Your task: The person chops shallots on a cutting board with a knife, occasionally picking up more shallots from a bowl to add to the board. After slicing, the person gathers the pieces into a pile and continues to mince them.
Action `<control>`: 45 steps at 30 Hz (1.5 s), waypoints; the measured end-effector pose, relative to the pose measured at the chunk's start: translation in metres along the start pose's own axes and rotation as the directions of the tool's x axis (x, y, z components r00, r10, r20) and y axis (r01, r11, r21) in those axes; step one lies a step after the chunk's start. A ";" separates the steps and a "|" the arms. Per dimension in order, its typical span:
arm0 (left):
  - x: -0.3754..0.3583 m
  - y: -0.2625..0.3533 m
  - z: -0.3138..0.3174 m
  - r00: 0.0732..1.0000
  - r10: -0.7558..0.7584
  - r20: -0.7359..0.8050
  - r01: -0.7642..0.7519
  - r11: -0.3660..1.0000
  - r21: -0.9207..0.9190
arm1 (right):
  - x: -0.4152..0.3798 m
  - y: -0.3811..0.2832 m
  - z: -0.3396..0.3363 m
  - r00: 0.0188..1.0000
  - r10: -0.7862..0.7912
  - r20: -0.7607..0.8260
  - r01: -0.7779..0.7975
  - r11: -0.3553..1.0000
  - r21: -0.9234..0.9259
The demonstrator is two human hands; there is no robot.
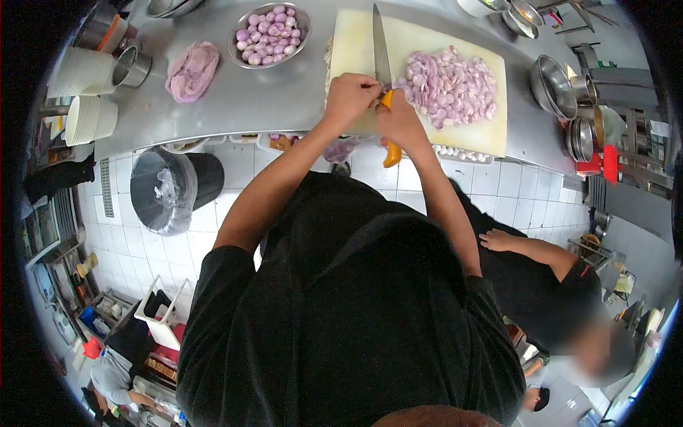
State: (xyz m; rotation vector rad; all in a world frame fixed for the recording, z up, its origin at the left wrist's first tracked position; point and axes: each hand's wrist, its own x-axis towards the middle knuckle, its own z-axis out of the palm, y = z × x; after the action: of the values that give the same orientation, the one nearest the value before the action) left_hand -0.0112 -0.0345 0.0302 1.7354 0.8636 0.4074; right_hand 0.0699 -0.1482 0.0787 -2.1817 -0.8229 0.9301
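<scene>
My right hand (pixel 403 122) is closed round the orange handle of a kitchen knife (pixel 381 46), its long blade pointing away from me over the white cutting board (pixel 352 35). Beside the blade's heel, my left hand (pixel 351 101) is closed in a pinch at the board's near left part. Whatever sits between those fingertips is too small and covered to make out. A broad heap of sliced shallots (pixel 452 87) lies on the board, right of the blade. Left of the board stands a metal bowl (pixel 234 50) of whole peeled shallots (pixel 268 35).
A crumpled pinkish plastic bag (pixel 192 71) lies on the steel table (pixel 160 117). White tubs (pixel 92 119) are stacked far left, metal bowls (pixel 553 87) at right. A lined black bin (pixel 206 178) stands on the floor. Another person (pixel 526 277) is close by on my right.
</scene>
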 end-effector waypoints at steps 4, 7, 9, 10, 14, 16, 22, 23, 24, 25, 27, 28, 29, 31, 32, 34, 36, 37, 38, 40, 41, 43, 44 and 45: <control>0.006 -0.019 0.020 0.934 0.340 -0.112 -0.298 0.911 0.284 | 0.012 0.026 -0.019 0.986 -0.092 -0.140 0.088 0.996 -0.030; 0.004 -0.017 0.019 0.938 0.317 -0.144 -0.279 0.931 0.234 | -0.004 -0.002 -0.039 0.984 -0.034 -0.173 0.030 0.999 -0.029; -0.007 -0.012 0.008 0.956 0.255 -0.147 -0.232 0.960 0.154 | -0.013 -0.004 -0.033 0.986 -0.064 -0.157 0.067 0.998 0.015; -0.013 -0.010 -0.001 0.963 0.224 -0.150 -0.207 0.971 0.118 | -0.014 -0.005 -0.029 0.986 -0.080 -0.146 0.087 0.995 0.040; -0.029 -0.001 -0.044 0.955 0.232 -0.187 -0.215 0.971 0.106 | -0.029 -0.006 -0.002 0.999 0.004 0.041 -0.010 0.992 0.127; -0.031 -0.006 -0.072 0.954 0.231 -0.193 -0.208 0.969 0.136 | -0.030 0.008 0.000 0.997 -0.025 0.070 0.017 0.995 0.101; -0.008 -0.025 -0.170 0.870 0.410 -0.275 -0.221 0.822 0.526 | 0.005 0.093 -0.016 0.945 -0.274 -0.177 0.237 0.950 -0.205; -0.002 -0.027 -0.182 0.850 0.450 -0.272 -0.205 0.760 0.617 | 0.000 0.072 -0.025 0.975 -0.137 -0.175 0.109 0.981 -0.160; 0.004 -0.029 -0.190 0.881 0.402 -0.250 -0.147 0.734 0.663 | -0.007 0.050 -0.032 0.985 -0.068 -0.156 0.054 0.994 -0.095; 0.009 -0.032 -0.195 0.907 0.350 -0.233 -0.090 0.703 0.706 | -0.015 0.030 -0.039 0.991 0.000 -0.131 -0.004 1.000 -0.030; 0.022 -0.037 -0.207 0.951 0.244 -0.189 -0.016 0.650 0.760 | -0.013 0.035 -0.036 0.988 -0.039 -0.149 0.037 0.999 -0.013; 0.029 -0.038 -0.211 0.969 0.192 -0.157 0.000 0.635 0.772 | -0.002 0.059 -0.027 0.971 -0.143 -0.193 0.133 0.989 -0.065; 0.035 -0.039 -0.215 0.982 0.138 -0.126 0.014 0.619 0.785 | 0.001 0.064 -0.024 0.960 -0.190 -0.207 0.174 0.980 -0.091; 0.045 -0.041 -0.223 0.990 0.098 -0.103 0.019 0.629 0.777 | 0.002 0.066 -0.016 0.952 -0.224 -0.210 0.203 0.972 -0.116; 0.048 -0.038 -0.223 0.993 0.078 -0.091 0.021 0.634 0.773 | -0.002 0.059 -0.012 0.957 -0.212 -0.200 0.192 0.975 -0.114; 0.045 -0.028 -0.220 0.979 0.121 -0.165 0.049 0.645 0.762 | -0.012 0.045 -0.011 0.962 -0.198 -0.187 0.185 0.979 -0.083; 0.040 -0.005 -0.211 0.966 0.176 -0.192 0.007 0.720 0.694 | -0.018 0.039 -0.010 0.960 -0.219 -0.175 0.199 0.972 -0.125; 0.037 0.010 -0.205 0.961 0.205 -0.185 -0.047 0.781 0.622 | -0.018 0.041 -0.008 0.967 -0.194 -0.167 0.169 0.974 -0.150; 0.033 0.017 -0.194 0.958 0.225 -0.180 -0.095 0.837 0.540 | -0.018 0.043 -0.007 0.967 -0.193 -0.167 0.169 0.974 -0.150; 0.023 0.020 -0.153 0.937 0.346 -0.039 -0.300 0.859 0.415 | -0.018 0.044 -0.006 0.968 -0.206 -0.146 0.181 0.969 -0.166; 0.019 0.023 -0.132 0.911 0.412 0.011 -0.390 0.855 0.342 | -0.019 0.042 -0.007 0.968 -0.210 -0.139 0.183 0.966 -0.184; 0.011 0.018 -0.088 0.910 0.408 0.076 -0.407 0.842 0.354 | -0.021 0.039 -0.007 0.965 -0.216 -0.147 0.186 0.964 -0.192; 0.010 0.014 -0.069 0.915 0.398 0.067 -0.397 0.854 0.337 | -0.021 0.037 -0.007 0.963 -0.220 -0.154 0.188 0.963 -0.195; 0.009 0.008 -0.049 0.920 0.387 0.061 -0.386 0.868 0.313 | -0.024 0.034 -0.008 0.964 -0.217 -0.152 0.187 0.964 -0.191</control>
State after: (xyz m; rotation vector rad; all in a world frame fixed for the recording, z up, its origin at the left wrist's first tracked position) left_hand -0.0341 0.0038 0.0532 2.2231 0.6006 0.5585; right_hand 0.0732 -0.1888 0.0674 -2.2365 -1.0534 0.5777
